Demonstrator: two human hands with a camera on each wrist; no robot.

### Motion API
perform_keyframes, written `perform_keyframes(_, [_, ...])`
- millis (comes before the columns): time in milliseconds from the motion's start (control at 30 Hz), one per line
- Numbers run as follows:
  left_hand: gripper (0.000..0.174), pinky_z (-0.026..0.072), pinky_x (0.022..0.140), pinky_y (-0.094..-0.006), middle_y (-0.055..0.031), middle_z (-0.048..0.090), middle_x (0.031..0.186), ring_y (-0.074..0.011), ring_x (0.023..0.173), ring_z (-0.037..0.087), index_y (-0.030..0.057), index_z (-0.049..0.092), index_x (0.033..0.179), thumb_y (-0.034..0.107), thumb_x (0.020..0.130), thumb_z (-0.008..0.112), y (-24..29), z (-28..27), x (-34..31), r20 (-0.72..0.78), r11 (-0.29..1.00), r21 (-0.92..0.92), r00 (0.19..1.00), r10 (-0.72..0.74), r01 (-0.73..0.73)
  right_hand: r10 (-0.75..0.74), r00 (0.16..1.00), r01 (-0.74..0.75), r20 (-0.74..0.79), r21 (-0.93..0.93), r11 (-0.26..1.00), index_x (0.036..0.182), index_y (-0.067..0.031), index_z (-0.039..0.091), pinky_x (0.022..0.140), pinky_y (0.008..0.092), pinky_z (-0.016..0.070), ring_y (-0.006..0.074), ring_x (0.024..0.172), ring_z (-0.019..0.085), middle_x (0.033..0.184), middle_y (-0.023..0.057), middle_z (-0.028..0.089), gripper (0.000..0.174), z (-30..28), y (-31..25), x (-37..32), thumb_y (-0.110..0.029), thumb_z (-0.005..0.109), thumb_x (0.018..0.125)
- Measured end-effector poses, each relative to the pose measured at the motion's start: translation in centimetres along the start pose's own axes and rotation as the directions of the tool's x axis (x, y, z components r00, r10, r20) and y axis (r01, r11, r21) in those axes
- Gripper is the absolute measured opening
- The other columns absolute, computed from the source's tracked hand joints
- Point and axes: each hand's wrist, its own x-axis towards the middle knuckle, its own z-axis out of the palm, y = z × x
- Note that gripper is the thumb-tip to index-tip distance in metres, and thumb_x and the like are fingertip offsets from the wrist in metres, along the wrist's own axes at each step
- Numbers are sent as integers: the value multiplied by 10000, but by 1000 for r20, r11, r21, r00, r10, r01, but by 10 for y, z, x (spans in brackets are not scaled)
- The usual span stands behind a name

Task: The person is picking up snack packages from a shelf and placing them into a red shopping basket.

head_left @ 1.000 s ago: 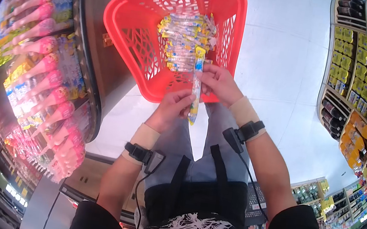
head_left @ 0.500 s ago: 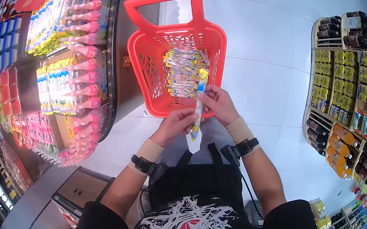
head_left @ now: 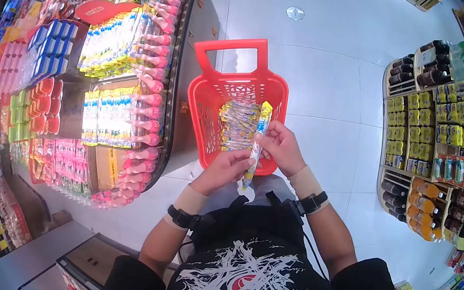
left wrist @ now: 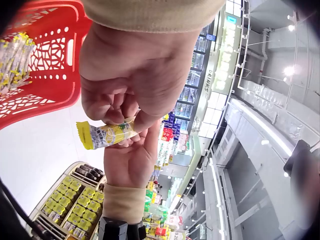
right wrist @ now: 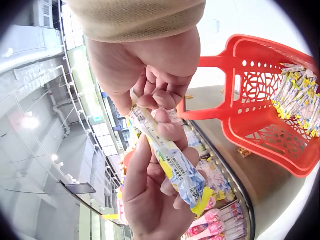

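Observation:
A long, thin stick-shaped snack packet (head_left: 263, 117) with yellow ends slants between the two hands, over the near side of a red shopping basket (head_left: 198, 122). My left hand (head_left: 227, 171) pinches its lower part between thumb and fingers. Higher up, my right hand (head_left: 281, 147) grips it at the side. In the left wrist view, one yellow crimped end of the packet (left wrist: 112, 135) sticks out past the fingers. Small printing shows on the packet (right wrist: 175, 162) in the right wrist view. Many similar packets (head_left: 236, 126) lie piled in the basket.
On the left stands a display shelf with more yellow-and-white packets (head_left: 117, 38) and a row of pink-capped items (head_left: 151, 100) along its edge. Shelves of yellow cans (head_left: 421, 126) and bottles (head_left: 424, 204) stand to the right. Pale tiled floor (head_left: 326, 93) lies between.
The head view has tilted up and swung left, so the basket, its handle and more of the left display show. Both hands keep hold of the packet in much the same pose.

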Motion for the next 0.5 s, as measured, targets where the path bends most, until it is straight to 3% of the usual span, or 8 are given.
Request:
perform_keyframes(333, [260, 374, 555, -181, 81, 548, 737, -1, 630, 469, 28, 666, 1158, 214, 984, 613, 30, -10, -57, -29, 989, 52, 990, 137, -135, -107, 994, 107, 24, 23, 994, 1016, -35, 569, 572, 173, 445, 14, 723, 566, 892, -1, 627, 165, 58, -20, -19, -105, 686, 923])
perform_keyframes(500, [254, 409, 591, -184, 58, 603, 816, 4, 686, 506, -12, 650, 1162, 160, 979, 616, 34, -26, -84, -43, 960, 64, 960, 277, -274, -113, 992, 115, 46, -48, 992, 1124, 2, 603, 622, 182, 473, 25, 771, 593, 959, 19, 664, 219, 91, -33, -27, -103, 660, 941])
